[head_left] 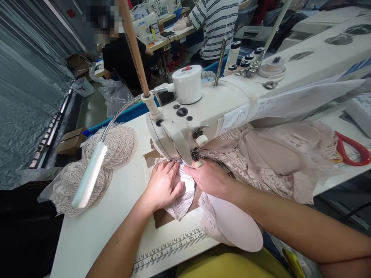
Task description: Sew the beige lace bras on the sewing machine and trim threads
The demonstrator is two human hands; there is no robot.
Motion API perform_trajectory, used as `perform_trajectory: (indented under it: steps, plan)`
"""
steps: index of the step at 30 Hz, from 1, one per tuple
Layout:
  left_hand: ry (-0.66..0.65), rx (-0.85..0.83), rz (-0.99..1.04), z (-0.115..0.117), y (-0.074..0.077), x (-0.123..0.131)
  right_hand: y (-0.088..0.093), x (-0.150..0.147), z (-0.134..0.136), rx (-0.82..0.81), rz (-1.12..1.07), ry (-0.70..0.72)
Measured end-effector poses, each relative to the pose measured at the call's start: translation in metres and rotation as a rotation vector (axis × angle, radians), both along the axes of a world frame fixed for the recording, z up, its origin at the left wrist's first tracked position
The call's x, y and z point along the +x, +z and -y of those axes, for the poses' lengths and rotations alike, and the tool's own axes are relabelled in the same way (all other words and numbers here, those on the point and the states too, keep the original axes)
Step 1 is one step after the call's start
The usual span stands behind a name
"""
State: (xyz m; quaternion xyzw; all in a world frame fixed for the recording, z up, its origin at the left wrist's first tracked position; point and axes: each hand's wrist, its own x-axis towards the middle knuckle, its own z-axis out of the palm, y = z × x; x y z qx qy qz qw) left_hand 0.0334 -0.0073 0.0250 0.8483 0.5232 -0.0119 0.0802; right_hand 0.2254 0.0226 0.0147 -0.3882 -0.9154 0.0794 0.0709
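Note:
My left hand (pixel 164 183) lies flat on a pale pink lace piece (pixel 181 206), thumb spread and fingertips close to the presser foot of the white sewing machine (pixel 199 104). My right hand (pixel 210 177) is closed on the edge of the lace at the right of the needle area, its fingertips partly hidden by the machine head. Below that hand a smooth pink bra cup (pixel 239 224) with a lace edge hangs over the table's front edge. The needle itself is hidden behind the machine head and my fingers.
Stacks of round lace pieces (pixel 116 148) lie at the left under a white lamp (pixel 89 175) on a bendable neck. More pink lace and cups (pixel 269 150) are heaped at the right, beside red-handled scissors (pixel 353 148). A ruler strip (pixel 171 247) runs along the front edge. Two people sit behind.

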Motion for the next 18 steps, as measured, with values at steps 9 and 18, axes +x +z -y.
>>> perform_trajectory:
  steps: [9, 18]
  plan:
    - [-0.02, 0.021, 0.075, 0.01, 0.001, -0.01, 0.026, 0.01, 0.0, -0.132, -0.03, 0.071]
    - [0.32, 0.146, 0.163, 0.068, 0.021, -0.051, 0.043, 0.059, 0.036, -0.308, 0.097, 0.042]
